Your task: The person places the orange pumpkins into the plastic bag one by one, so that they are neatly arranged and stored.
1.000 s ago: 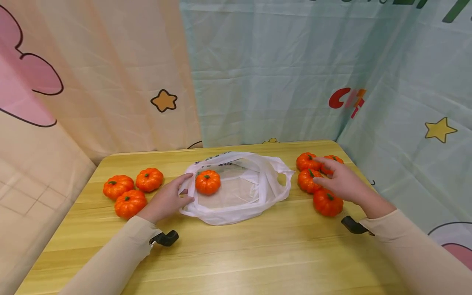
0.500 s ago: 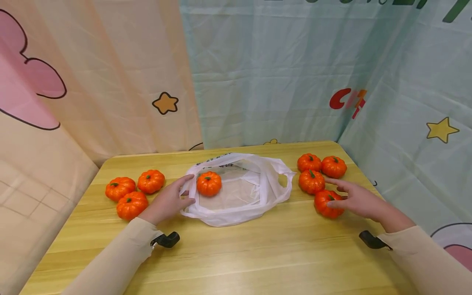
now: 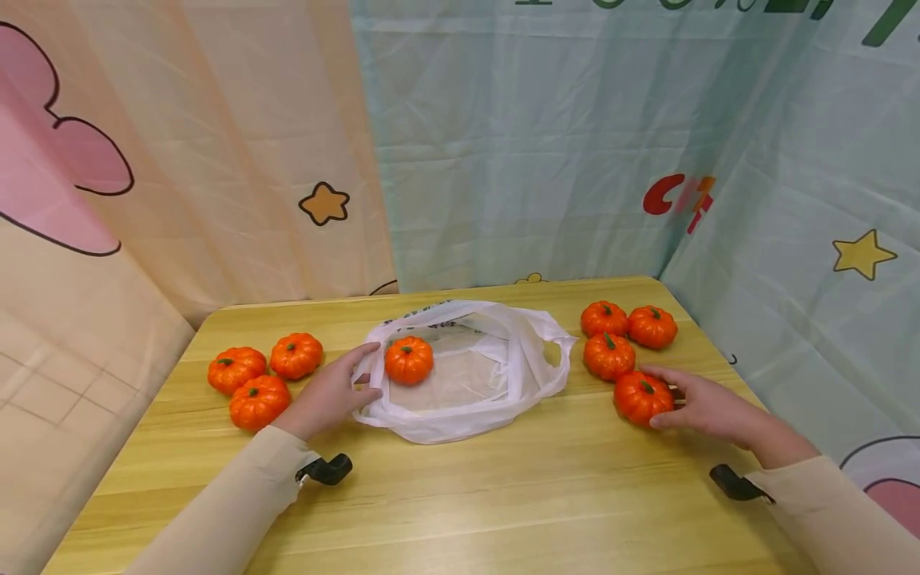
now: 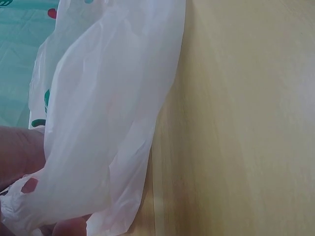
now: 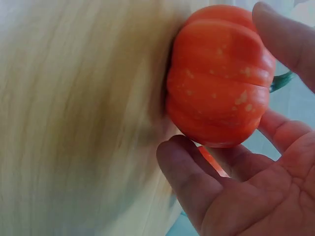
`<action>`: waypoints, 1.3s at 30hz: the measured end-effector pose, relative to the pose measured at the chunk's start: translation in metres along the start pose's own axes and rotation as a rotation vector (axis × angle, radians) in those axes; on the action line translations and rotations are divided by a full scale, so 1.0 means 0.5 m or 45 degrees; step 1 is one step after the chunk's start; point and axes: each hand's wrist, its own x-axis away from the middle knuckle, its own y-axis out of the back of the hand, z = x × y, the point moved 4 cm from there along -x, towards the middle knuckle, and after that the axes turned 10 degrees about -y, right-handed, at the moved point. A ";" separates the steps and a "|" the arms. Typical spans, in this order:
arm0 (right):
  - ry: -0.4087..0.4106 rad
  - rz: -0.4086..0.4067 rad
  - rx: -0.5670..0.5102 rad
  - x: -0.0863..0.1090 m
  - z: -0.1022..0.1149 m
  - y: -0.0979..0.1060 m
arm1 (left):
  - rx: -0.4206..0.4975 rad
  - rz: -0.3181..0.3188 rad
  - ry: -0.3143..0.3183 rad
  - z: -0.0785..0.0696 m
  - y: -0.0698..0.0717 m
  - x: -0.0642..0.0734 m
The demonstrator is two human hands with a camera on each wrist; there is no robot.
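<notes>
In the head view, my left hand (image 3: 332, 397) holds the left end of a white plastic bag (image 3: 460, 423), its fingers at the handle. The left wrist view shows the bag's thin film (image 4: 108, 113) draped over part of that hand. Inside the bag's open mouth lies one small orange pumpkin (image 3: 409, 360) with a green stem. My right hand (image 3: 719, 409) has thumb and fingers round another pumpkin (image 3: 642, 398), the nearest of the right-hand group. In the right wrist view, this pumpkin (image 5: 221, 78) sits between the thumb and the fingers, close against the table.
Left of the bag stand three more pumpkins (image 3: 260, 403) on the wooden table (image 3: 489, 511). Beyond the right hand are three others, including a close neighbour (image 3: 608, 356) of the gripped one. Printed curtains (image 3: 517, 160) hang behind and beside the table.
My right hand has drawn back from over the far pumpkins and come round the nearest one on the right. The left hand stays at the bag.
</notes>
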 end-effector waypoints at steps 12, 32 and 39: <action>-0.008 -0.023 0.000 -0.004 -0.010 -0.006 | 0.001 -0.013 -0.015 0.002 -0.001 -0.001; -0.027 -0.006 -0.022 -0.005 -0.009 -0.008 | 0.009 -0.009 -0.010 0.009 -0.005 -0.004; -0.010 -0.032 -0.004 -0.003 -0.003 -0.007 | 0.023 -0.003 -0.009 0.009 -0.005 -0.004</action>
